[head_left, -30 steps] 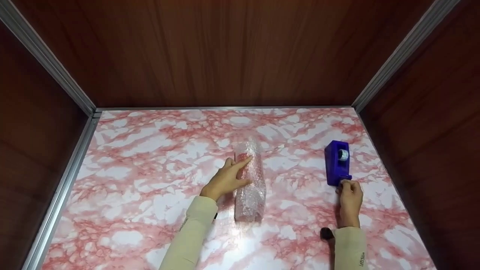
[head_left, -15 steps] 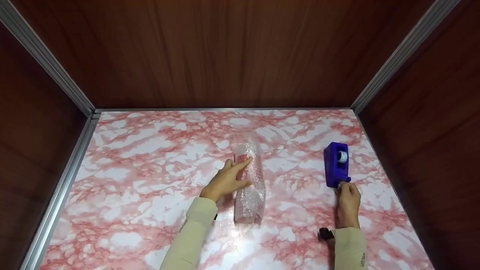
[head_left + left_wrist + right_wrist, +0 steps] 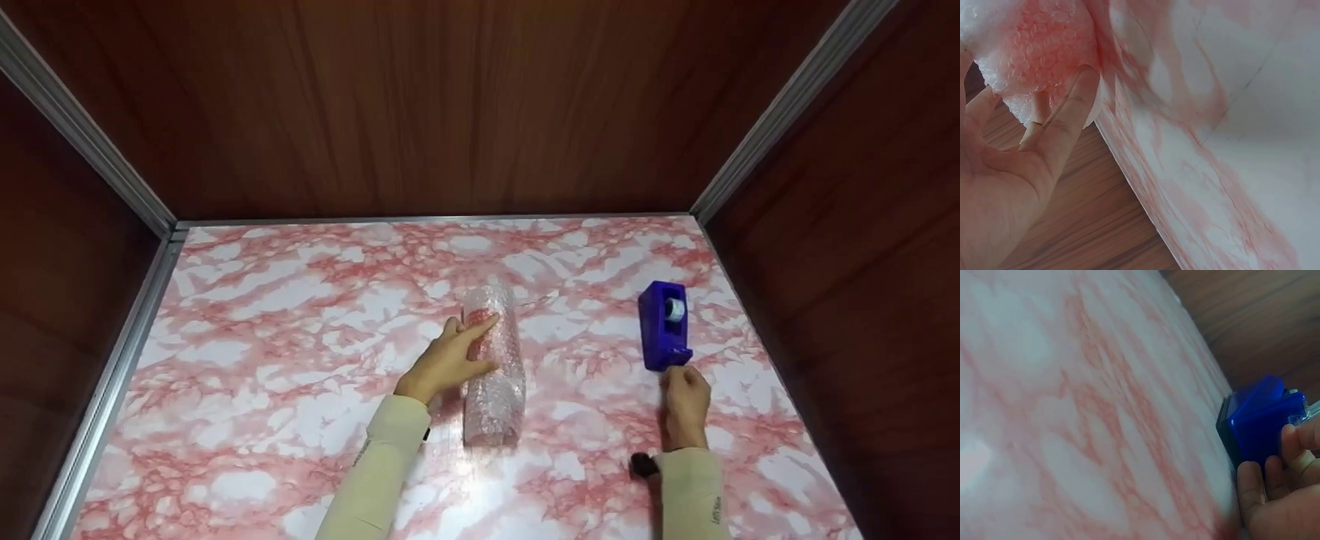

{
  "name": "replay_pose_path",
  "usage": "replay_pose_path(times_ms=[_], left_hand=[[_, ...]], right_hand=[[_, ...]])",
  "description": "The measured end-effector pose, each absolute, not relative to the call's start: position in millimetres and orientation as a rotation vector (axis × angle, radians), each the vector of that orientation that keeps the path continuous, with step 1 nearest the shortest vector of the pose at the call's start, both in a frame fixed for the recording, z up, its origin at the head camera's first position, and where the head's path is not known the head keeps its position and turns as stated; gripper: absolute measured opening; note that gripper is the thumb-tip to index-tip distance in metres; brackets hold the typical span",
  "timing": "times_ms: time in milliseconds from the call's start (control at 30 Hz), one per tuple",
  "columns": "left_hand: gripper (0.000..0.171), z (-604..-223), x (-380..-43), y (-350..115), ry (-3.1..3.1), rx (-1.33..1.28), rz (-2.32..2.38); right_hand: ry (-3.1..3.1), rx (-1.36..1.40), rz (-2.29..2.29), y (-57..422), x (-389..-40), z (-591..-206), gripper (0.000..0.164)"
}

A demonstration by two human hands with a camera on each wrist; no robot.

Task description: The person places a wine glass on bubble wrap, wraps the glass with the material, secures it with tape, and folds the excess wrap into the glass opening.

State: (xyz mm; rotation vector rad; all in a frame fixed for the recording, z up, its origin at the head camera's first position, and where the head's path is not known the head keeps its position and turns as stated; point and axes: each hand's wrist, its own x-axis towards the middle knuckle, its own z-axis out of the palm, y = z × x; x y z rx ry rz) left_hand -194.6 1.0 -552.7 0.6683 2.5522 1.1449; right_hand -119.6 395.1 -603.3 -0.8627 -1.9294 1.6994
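A roll wrapped in bubble wrap [image 3: 493,412] lies lengthwise on the marbled tabletop, with something red showing through it. Across its upper half my left hand [image 3: 442,364] presses, index finger and thumb spread over the wrap. In the left wrist view, nearly straight fingers [image 3: 1075,104] lie against the red-tinted bubble wrap [image 3: 1053,45]. To the right stands a blue tape dispenser [image 3: 656,330] carrying a small roll of tape [image 3: 674,310]. At its front end my right hand [image 3: 687,394] pinches the end of the clear tape [image 3: 1311,410], mostly hidden by the fingers.
The red-and-white marbled table [image 3: 262,390] has dark wooden panels [image 3: 450,112] at its back and both sides. Metal rails [image 3: 112,390] run along the edges and corners. A dark strap piece [image 3: 643,465] sits by the right sleeve.
My right hand has drawn back slightly from the front of the dispenser toward me. The left hand keeps its place on the wrapped roll. The head view has shifted a little.
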Motion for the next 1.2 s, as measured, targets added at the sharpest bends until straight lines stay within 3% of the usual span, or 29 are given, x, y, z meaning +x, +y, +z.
replay_pose_path(times_ms=[133,367,533,933,1200], left_hand=[[0.08,-553.7,-194.7,-3.2,2.542,0.682,1.173],[0.08,-552.9,-194.1,-5.4,2.555,0.671,1.168],[0.08,-553.6,-194.6,-3.1,2.546,0.659,1.151],[0.082,-553.8,-196.1,-0.4,2.547,0.646,1.142],[0.083,-552.0,-195.5,0.4,2.566,0.63,1.124]], right_hand=[[-2.137,-0.88,1.491,391.6,-120.8,-608.1,0.019],[-2.122,-0.832,1.719,391.3,-117.9,-602.0,0.02],[-2.235,-0.743,1.636,389.0,-114.8,-598.3,0.022],[-2.517,-0.167,1.482,355.4,-124.9,-572.2,0.023],[-2.547,0.185,1.446,303.9,-136.0,-520.6,0.013]])
